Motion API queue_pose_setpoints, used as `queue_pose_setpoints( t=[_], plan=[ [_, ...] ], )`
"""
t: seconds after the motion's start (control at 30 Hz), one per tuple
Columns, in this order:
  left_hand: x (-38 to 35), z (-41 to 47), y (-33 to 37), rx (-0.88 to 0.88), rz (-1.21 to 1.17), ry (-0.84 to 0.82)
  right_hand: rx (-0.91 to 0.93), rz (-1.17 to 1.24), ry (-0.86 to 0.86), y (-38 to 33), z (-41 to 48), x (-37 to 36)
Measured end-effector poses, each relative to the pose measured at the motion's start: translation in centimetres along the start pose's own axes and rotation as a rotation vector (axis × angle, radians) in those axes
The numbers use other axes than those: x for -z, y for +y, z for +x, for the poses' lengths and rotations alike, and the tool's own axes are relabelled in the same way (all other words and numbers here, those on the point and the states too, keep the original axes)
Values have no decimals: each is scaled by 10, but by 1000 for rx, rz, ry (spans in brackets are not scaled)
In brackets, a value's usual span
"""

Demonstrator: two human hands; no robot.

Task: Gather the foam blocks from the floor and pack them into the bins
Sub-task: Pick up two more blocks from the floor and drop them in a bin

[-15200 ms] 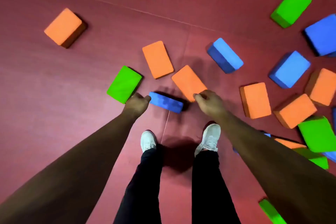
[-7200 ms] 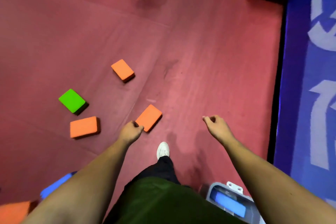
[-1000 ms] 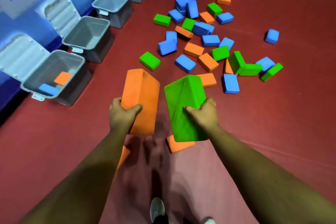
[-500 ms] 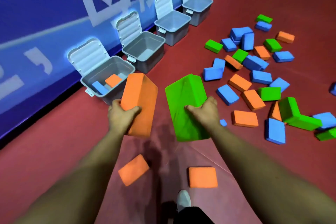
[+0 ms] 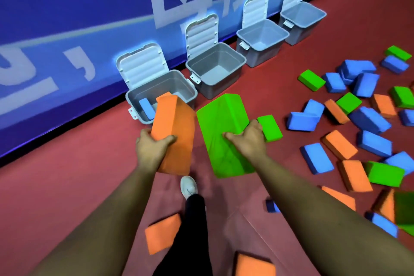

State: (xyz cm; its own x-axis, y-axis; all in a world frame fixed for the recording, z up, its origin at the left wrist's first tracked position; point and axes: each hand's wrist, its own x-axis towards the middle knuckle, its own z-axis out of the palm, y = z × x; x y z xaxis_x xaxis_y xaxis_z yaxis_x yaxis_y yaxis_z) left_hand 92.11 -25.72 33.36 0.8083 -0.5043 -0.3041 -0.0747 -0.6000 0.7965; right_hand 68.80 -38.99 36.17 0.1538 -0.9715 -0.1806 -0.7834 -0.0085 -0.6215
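Observation:
My left hand (image 5: 153, 149) grips an orange foam block (image 5: 174, 127) by its lower end, held up in front of me. My right hand (image 5: 247, 140) grips a green foam block (image 5: 220, 125) the same way, beside the orange one. Just beyond the orange block stands the nearest grey bin (image 5: 179, 86), lid open, with a blue block (image 5: 146, 107) inside. The orange block covers part of that bin's near rim. Many blue, orange and green blocks lie scattered on the red floor to the right.
Three more open grey bins (image 5: 216, 69) (image 5: 263, 39) (image 5: 302, 18) line the blue wall (image 5: 67, 18). Loose orange blocks (image 5: 163, 232) (image 5: 254, 265) lie by my feet. My white shoe (image 5: 189, 186) is stepping forward on the red floor.
I have walked closer to the nearest bin; it now sits right behind the orange block. Both hands still hold their blocks in the same grip.

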Motion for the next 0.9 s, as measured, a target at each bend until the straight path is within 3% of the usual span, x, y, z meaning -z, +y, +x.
queue_pose_setpoints(
  t=[0.33, 0.6, 0.9],
  plan=[
    [-42, 269, 63, 123, 3, -3, 53, -57, -50, -132, 237, -93],
    [-48, 394, 115, 209, 20, 44, 98, -54, -147, -222, 371, -147],
    [-103, 550, 127, 381, -11, 187, 152, -97, -273, -264, 550, -255]
  ],
)
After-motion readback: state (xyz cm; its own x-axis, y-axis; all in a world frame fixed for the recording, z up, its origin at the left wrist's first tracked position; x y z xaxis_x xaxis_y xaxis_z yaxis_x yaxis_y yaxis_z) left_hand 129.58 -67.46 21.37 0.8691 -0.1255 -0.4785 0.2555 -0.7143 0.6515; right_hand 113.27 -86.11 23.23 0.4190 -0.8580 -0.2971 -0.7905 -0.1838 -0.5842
